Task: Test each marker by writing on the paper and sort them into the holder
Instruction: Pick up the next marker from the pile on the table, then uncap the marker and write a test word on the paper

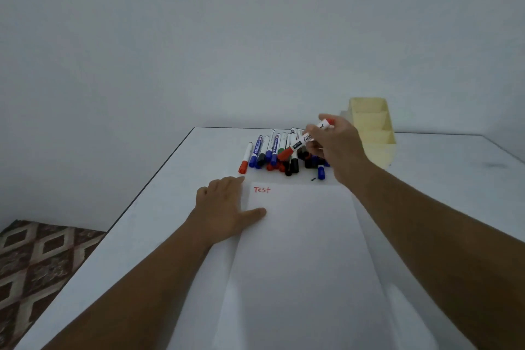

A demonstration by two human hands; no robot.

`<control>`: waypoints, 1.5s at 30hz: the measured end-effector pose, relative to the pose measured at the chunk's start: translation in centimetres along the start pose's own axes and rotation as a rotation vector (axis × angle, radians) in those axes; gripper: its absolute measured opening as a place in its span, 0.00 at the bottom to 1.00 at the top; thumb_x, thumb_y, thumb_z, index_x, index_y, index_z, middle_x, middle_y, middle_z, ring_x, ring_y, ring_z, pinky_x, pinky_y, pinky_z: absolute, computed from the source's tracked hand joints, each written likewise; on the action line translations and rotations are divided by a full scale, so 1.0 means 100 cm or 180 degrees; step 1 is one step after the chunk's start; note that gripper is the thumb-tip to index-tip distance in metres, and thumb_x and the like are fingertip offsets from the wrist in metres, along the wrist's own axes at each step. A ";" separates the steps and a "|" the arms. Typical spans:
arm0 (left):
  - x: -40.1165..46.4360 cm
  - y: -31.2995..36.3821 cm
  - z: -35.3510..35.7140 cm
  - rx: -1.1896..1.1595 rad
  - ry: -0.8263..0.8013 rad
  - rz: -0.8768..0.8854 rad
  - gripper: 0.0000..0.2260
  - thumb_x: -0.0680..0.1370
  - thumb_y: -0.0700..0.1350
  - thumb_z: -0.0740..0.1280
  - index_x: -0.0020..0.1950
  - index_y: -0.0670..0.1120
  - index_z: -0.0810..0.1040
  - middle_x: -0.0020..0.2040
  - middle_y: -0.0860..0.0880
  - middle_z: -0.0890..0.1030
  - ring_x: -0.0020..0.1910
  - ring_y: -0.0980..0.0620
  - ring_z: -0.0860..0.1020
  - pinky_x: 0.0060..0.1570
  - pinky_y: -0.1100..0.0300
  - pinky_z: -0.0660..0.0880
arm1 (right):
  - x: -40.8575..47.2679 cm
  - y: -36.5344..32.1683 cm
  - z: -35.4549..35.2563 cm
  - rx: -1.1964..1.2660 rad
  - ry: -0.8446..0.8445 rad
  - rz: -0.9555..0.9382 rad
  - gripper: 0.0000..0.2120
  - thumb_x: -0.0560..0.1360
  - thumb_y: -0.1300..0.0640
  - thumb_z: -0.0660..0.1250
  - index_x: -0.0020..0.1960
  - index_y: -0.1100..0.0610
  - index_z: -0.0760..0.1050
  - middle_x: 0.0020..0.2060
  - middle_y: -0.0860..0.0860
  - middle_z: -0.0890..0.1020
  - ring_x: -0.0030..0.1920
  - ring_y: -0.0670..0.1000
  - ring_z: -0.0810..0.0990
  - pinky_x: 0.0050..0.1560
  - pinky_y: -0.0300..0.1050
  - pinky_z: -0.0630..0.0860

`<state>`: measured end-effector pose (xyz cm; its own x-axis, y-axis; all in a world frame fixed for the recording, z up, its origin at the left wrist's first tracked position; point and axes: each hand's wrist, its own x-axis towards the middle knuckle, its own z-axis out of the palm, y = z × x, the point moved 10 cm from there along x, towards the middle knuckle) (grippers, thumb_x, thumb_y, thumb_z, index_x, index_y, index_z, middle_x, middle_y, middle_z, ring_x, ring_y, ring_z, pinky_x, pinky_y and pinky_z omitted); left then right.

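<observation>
A white sheet of paper lies on the white table, with the red word "Test" near its far left corner. My left hand rests flat on the paper's left edge, thumb on the sheet. My right hand holds a capped red marker tilted in the air above a pile of red, blue, black and green markers. A pale yellow holder with stepped compartments stands at the back right, just behind my right hand.
A single red-capped marker lies at the left end of the pile. The table's dark left edge drops to a patterned carpet. A plain wall rises behind the table.
</observation>
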<state>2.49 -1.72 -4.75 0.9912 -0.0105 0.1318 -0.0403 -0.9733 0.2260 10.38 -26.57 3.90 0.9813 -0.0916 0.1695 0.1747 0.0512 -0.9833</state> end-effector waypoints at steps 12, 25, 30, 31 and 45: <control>0.001 0.004 0.007 0.0556 0.0024 0.0102 0.43 0.71 0.78 0.45 0.78 0.54 0.60 0.79 0.52 0.60 0.77 0.50 0.59 0.71 0.47 0.58 | 0.045 -0.087 -0.103 -0.2324 0.0295 -0.1070 0.15 0.79 0.57 0.69 0.65 0.45 0.76 0.52 0.49 0.78 0.53 0.55 0.82 0.58 0.57 0.80; 0.006 -0.001 0.015 0.0408 -0.0216 0.0106 0.57 0.60 0.83 0.33 0.80 0.52 0.56 0.81 0.50 0.55 0.80 0.50 0.53 0.77 0.48 0.52 | 0.057 -0.036 -0.102 -0.2981 0.0080 -0.0568 0.19 0.79 0.58 0.69 0.68 0.49 0.73 0.55 0.52 0.81 0.52 0.52 0.81 0.42 0.41 0.73; 0.007 -0.002 0.015 0.0409 -0.0171 0.0092 0.54 0.63 0.82 0.36 0.80 0.52 0.56 0.81 0.50 0.55 0.79 0.50 0.54 0.77 0.48 0.53 | 0.056 -0.024 -0.105 -0.3061 0.0082 -0.0438 0.22 0.80 0.56 0.68 0.72 0.48 0.69 0.59 0.53 0.80 0.52 0.52 0.79 0.44 0.44 0.72; 0.007 -0.002 0.016 0.0401 -0.0178 0.0095 0.53 0.64 0.82 0.37 0.80 0.53 0.56 0.81 0.50 0.55 0.79 0.50 0.54 0.77 0.48 0.53 | 0.055 -0.025 -0.105 -0.2990 0.0104 -0.0457 0.24 0.79 0.56 0.68 0.73 0.48 0.68 0.61 0.53 0.79 0.54 0.52 0.78 0.46 0.44 0.72; 0.002 0.001 0.011 0.0335 -0.0187 0.0068 0.43 0.72 0.78 0.48 0.80 0.53 0.57 0.81 0.51 0.55 0.80 0.50 0.53 0.77 0.48 0.51 | -0.028 -0.018 -0.004 -0.2033 -0.0185 -0.1401 0.23 0.74 0.61 0.71 0.68 0.54 0.72 0.62 0.49 0.75 0.58 0.48 0.76 0.63 0.46 0.75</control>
<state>2.86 -2.08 -5.79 0.9961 -0.0417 0.0780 -0.0510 -0.9914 0.1207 7.31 -26.79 5.15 0.8382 0.0826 0.5392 0.4858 -0.5624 -0.6691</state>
